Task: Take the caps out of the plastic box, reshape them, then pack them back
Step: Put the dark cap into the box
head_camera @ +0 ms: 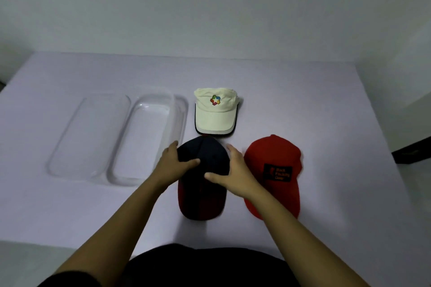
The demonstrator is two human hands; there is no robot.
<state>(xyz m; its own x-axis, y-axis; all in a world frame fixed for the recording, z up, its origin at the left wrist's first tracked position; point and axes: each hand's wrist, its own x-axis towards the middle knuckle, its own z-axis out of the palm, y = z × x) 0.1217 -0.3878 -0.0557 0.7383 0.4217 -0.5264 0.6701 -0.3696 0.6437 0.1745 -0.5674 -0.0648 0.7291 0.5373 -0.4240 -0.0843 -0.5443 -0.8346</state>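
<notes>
A dark navy cap with a red-tinted brim (202, 193) lies on the table in front of me, brim toward me. My left hand (173, 162) grips the left side of its crown, thumb laid over the top. My right hand (235, 171) grips the crown's right side, thumb across the front. A red cap with a black patch (272, 170) lies just to the right. A cream cap with a coloured logo (215, 109) sits behind, on top of a dark brim. The clear plastic box (144, 137) stands to the left with nothing in it.
The box's clear lid (88, 133) lies flat to the left of the box. The table has a pale lilac cover (303, 100) and meets a plain wall at the back. A dark object (412, 151) shows at the right edge, off the table.
</notes>
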